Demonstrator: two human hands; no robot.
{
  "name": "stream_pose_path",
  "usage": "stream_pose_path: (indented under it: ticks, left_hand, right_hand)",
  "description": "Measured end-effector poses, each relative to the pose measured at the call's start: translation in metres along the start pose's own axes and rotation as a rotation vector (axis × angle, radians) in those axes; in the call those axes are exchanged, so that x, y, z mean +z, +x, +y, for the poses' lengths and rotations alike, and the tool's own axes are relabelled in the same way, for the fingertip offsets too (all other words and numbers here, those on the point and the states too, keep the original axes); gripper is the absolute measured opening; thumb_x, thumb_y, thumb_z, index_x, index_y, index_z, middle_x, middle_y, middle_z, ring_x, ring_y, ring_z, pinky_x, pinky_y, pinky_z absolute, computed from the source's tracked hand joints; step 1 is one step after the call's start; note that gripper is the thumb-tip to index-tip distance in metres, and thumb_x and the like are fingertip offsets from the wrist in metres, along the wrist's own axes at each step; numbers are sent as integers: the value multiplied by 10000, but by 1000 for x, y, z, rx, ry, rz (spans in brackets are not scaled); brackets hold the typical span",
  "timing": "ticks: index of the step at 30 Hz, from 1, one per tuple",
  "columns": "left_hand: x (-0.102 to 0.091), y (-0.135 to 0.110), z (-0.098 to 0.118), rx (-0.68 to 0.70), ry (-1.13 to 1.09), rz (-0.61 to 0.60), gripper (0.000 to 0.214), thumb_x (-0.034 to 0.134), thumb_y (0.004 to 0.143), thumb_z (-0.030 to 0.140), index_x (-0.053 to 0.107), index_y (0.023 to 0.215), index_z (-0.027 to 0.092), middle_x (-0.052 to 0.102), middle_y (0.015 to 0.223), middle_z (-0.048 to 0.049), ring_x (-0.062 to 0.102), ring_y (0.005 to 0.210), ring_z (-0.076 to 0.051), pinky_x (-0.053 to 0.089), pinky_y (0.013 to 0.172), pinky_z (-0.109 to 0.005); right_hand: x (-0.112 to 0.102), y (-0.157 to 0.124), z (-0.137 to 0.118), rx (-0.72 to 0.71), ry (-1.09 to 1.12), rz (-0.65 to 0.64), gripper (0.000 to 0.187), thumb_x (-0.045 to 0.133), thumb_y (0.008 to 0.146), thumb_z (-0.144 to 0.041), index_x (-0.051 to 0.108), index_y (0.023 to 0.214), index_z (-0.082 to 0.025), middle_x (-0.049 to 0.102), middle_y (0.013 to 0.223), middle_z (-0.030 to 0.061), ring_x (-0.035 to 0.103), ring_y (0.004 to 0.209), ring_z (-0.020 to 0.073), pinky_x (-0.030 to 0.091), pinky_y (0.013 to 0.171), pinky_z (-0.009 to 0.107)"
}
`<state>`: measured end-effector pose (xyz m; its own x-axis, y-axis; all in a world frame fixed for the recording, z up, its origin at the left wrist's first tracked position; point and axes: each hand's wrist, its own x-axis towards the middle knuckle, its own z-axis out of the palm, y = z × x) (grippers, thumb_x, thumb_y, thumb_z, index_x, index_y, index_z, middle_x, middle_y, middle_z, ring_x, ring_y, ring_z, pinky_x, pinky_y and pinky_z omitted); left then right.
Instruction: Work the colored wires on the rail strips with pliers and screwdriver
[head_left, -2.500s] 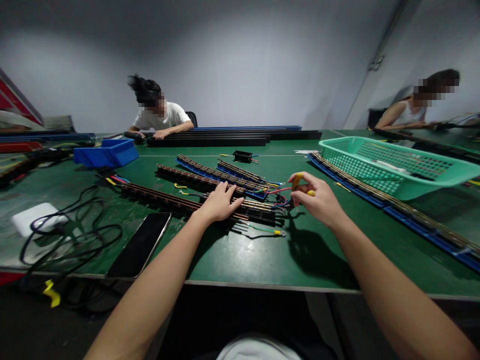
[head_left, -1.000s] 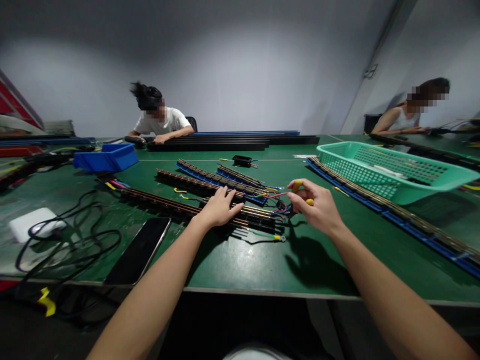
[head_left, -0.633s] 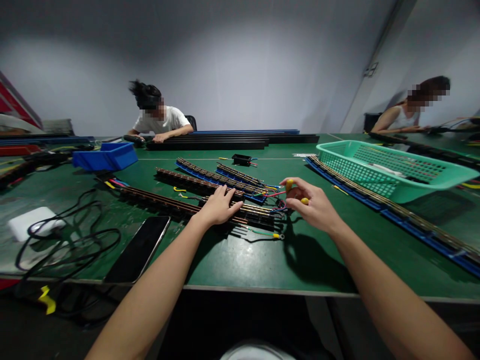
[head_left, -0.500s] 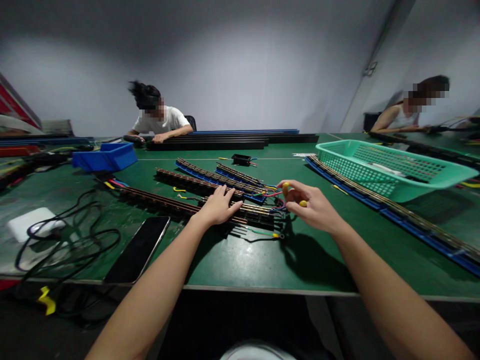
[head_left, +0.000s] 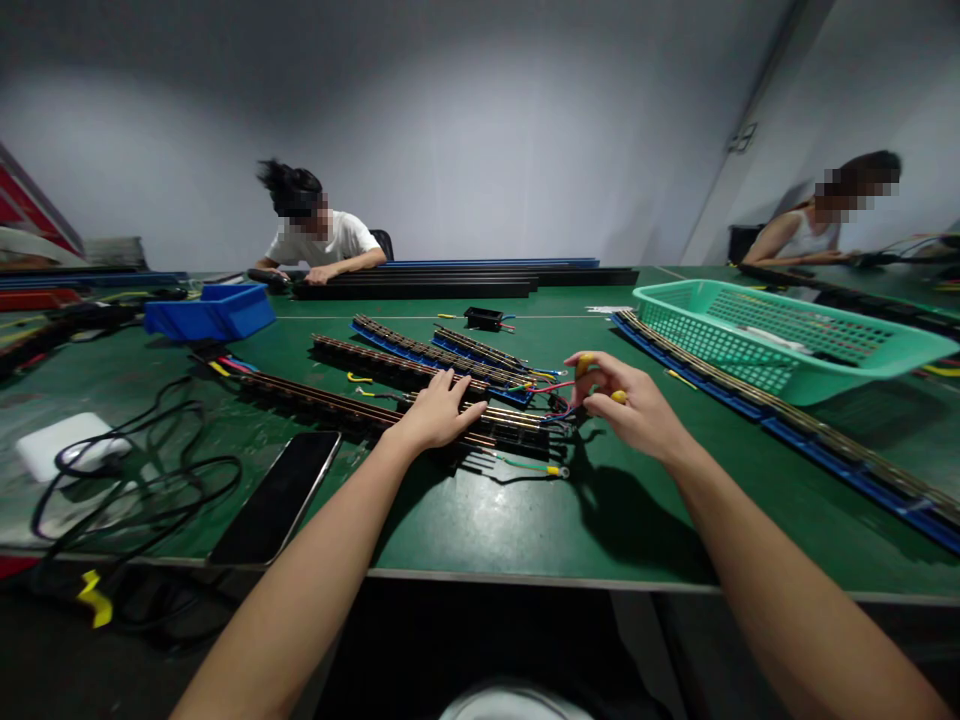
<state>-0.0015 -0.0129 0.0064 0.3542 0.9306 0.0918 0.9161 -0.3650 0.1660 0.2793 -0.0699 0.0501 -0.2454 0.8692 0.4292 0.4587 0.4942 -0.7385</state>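
Observation:
My left hand (head_left: 433,412) lies palm down with its fingers spread on a black rail with copper strips (head_left: 337,402). My right hand (head_left: 637,408), with yellow covers on the thumb and a finger, is closed at the rail ends around a red wire (head_left: 561,387); the grip itself is partly hidden. Beside that wire, blue and other thin wires come out of the rails. Behind my left hand lie shorter blue-based rails (head_left: 401,343). A green wire with a ring terminal (head_left: 534,465) rests on the table in front of them.
A phone (head_left: 277,500) and a tangled black cable with a white adapter (head_left: 64,448) lie on the left. A blue bin (head_left: 217,318) stands farther back. To the right are a long blue rail (head_left: 795,430) and a green basket (head_left: 810,375). Two people sit across the table.
My right hand has moved slightly to the right, away from the rail ends, and the red wire looks more drawn out. My left hand stays in place.

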Motion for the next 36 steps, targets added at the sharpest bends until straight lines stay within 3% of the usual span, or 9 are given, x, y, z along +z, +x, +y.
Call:
stream_pose_path:
  ticks: [6, 10, 14, 21, 27, 31, 36]
  left_hand:
    - [-1, -1, 1, 2, -2, 0, 746, 329, 972, 628, 358, 1531, 134, 264, 1619, -200, 198, 1514, -326, 289, 1165, -489]
    - [-2, -1, 1, -2, -5, 0, 746, 341, 971, 627, 359, 1530, 133, 265, 1616, -210, 198, 1514, -326, 284, 1166, -496]
    - [-2, -1, 2, -4, 2, 3, 745, 345, 968, 633, 376, 1521, 134, 276, 1612, -210, 208, 1512, -328, 288, 1164, -490]
    - [-1, -1, 1, -8, 3, 11, 736, 347, 964, 637, 384, 1516, 151, 285, 1614, -190, 210, 1513, -320, 290, 1165, -480]
    - [-1, -1, 1, -8, -5, -3, 756, 347, 964, 640, 372, 1523, 131, 266, 1615, -214, 198, 1515, -330, 280, 1168, -494]
    - [0, 0, 0, -2, -14, 5, 757, 341, 959, 647, 381, 1519, 138, 267, 1618, -200, 200, 1514, -332, 277, 1172, -497]
    - [1, 0, -1, 6, -20, 23, 747, 341, 953, 645, 396, 1509, 149, 285, 1614, -188, 213, 1510, -329, 286, 1167, -499]
  right_hand:
    - [-8, 1, 4, 47, 91, 62, 484, 511, 705, -195, 550, 1186, -175, 674, 833, 31, 608, 722, 180, 495, 612, 281]
    - [-16, 3, 0, 96, 167, 221, 488, 521, 640, -204, 588, 1123, -180, 676, 828, 39, 634, 768, 210, 527, 610, 301]
    - [-22, 3, -4, 137, 174, 329, 518, 535, 615, -201, 593, 1129, -187, 719, 873, 58, 647, 781, 222, 475, 531, 266]
    - [-23, 2, -2, 26, 242, 494, 495, 548, 596, -160, 636, 1082, -194, 692, 774, 36, 624, 695, 204, 395, 472, 254]
    - [-13, 1, -2, -75, 197, 662, 524, 581, 665, -151, 585, 1183, -233, 730, 936, 49, 619, 689, 186, 401, 471, 263]
    - [-3, 1, 3, -90, 26, 655, 501, 591, 748, -182, 534, 1244, -235, 726, 980, 48, 649, 735, 190, 447, 527, 275]
    - [15, 2, 13, -118, -18, 498, 466, 545, 857, -250, 456, 1313, -226, 714, 1029, 52, 594, 607, 141, 445, 519, 268]
